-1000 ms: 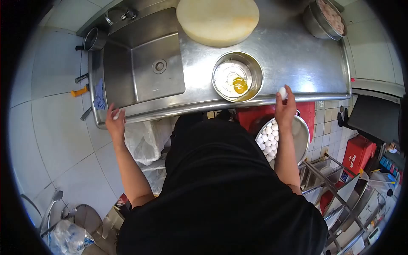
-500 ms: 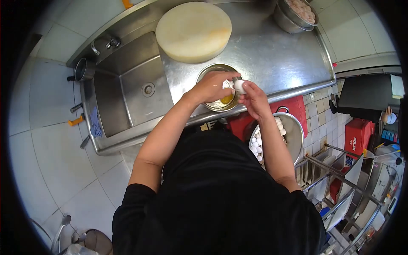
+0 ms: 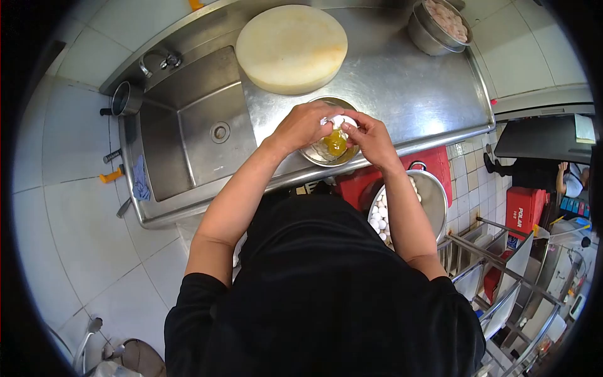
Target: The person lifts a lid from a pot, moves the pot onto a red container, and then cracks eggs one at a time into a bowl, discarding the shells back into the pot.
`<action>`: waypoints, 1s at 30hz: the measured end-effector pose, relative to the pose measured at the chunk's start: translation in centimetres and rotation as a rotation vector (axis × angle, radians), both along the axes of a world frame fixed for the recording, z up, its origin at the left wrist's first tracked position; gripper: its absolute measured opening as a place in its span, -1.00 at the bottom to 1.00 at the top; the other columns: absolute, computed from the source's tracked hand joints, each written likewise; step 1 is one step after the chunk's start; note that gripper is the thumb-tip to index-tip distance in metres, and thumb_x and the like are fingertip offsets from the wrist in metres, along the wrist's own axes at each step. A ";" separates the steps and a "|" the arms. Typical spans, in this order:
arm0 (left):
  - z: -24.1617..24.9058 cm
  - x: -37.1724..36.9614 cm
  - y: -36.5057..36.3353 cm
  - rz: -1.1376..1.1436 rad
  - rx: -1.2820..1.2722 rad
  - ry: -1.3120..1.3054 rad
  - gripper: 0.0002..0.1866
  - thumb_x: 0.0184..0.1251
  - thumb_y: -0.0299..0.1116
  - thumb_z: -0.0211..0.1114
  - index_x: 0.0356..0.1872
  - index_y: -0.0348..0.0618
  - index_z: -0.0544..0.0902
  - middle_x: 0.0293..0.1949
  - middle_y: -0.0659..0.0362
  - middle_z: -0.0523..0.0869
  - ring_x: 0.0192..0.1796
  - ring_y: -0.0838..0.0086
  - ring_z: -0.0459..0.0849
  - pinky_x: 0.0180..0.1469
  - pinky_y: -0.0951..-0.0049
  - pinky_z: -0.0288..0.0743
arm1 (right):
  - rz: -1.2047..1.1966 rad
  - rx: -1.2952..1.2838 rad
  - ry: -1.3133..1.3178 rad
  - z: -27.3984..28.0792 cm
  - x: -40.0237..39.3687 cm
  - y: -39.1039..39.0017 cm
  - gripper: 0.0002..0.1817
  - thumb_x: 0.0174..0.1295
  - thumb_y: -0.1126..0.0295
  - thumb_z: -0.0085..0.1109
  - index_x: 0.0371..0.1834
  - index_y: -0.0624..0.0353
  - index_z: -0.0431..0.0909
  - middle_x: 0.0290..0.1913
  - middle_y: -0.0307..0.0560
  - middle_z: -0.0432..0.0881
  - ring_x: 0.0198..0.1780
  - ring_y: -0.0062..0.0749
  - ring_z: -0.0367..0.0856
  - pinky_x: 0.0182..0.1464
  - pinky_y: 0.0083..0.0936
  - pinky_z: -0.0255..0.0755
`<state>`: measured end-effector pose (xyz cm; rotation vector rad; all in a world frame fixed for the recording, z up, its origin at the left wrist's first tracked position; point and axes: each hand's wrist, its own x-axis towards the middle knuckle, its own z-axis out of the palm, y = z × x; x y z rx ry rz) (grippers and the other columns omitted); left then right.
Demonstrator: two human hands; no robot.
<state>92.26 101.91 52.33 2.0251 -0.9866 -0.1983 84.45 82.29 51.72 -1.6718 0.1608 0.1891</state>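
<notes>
Over a steel bowl [image 3: 326, 162] on the counter, my left hand [image 3: 300, 131] and my right hand [image 3: 373, 142] meet around a cracked white egg [image 3: 340, 120]. Both hands are closed, with the fingertips pinching the shell from either side. Yellow yolk and clear egg white [image 3: 336, 143] show just under the shell, overlapping the inside of the bowl. My fingers hide part of the shell and the bowl's far side. Below my right forearm stands a large metal pot [image 3: 438, 204] with several whole white eggs [image 3: 378, 220] in it.
A thick round cutting board [image 3: 292, 47] lies behind the bowl. A sink [image 3: 207, 169] is at the left. Metal bowls [image 3: 430, 39] of pale pink pieces stand at the far right corner. A red cooler [image 3: 525, 210] and another person [image 3: 570, 179] are farther right.
My right hand has brought the whole egg in to my left hand over the bowl. The shell is now broken, with yolk and white showing below it.
</notes>
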 end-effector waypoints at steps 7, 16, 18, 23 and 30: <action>2.3 -2.4 2.5 0.247 -0.084 0.131 -0.47 0.06 -0.34 0.48 0.14 -0.17 0.65 -0.03 -0.02 0.71 0.02 0.17 0.70 0.11 0.31 0.53 | -0.045 0.252 0.113 1.3 0.7 5.2 -0.57 0.46 0.20 0.14 0.27 0.21 0.47 -0.37 -0.19 0.62 -0.50 -0.65 0.53 -0.45 -0.64 0.49; 0.9 -13.6 25.2 0.886 0.079 0.513 -0.46 0.00 -0.33 0.58 0.08 -0.20 0.68 -0.08 0.06 0.72 -0.05 0.35 0.67 0.07 0.41 0.51 | -0.204 0.183 0.142 0.3 -0.7 -1.3 -0.41 0.48 -0.08 -0.11 0.29 0.21 0.41 0.13 0.04 0.64 -0.18 -0.39 0.64 -0.05 -0.45 0.57; -2.3 -18.5 32.9 1.167 0.356 0.515 -0.40 -0.07 -0.26 0.62 0.07 -0.25 0.69 -0.06 -0.03 0.75 -0.05 0.24 0.70 0.08 0.37 0.53 | -0.311 0.178 0.202 -0.8 -1.9 -5.0 -0.49 0.49 0.01 -0.03 0.24 0.20 0.45 0.09 0.03 0.65 -0.19 -0.44 0.63 -0.09 -0.50 0.56; -11.5 -27.0 45.7 1.626 0.818 0.497 -0.16 -0.07 -0.18 0.61 0.27 -0.38 0.49 -0.14 -0.07 0.74 -0.17 0.30 0.72 -0.13 0.32 0.61 | -0.436 0.157 0.230 -3.3 -3.8 -9.1 -0.59 0.44 0.12 0.11 0.19 0.16 0.50 0.06 -0.01 0.66 -0.23 -0.47 0.62 -0.14 -0.53 0.55; -0.3 -13.3 26.5 1.234 -0.649 0.727 -0.52 0.41 -0.22 0.32 0.23 -0.24 0.49 0.01 0.05 0.65 -0.16 0.44 0.63 -0.11 0.45 0.55 | -0.194 -0.119 -0.176 -0.8 -3.2 -2.4 -0.70 0.36 0.41 0.22 0.12 0.20 0.56 -0.07 -0.17 0.69 -0.24 -0.57 0.60 -0.17 -0.57 0.55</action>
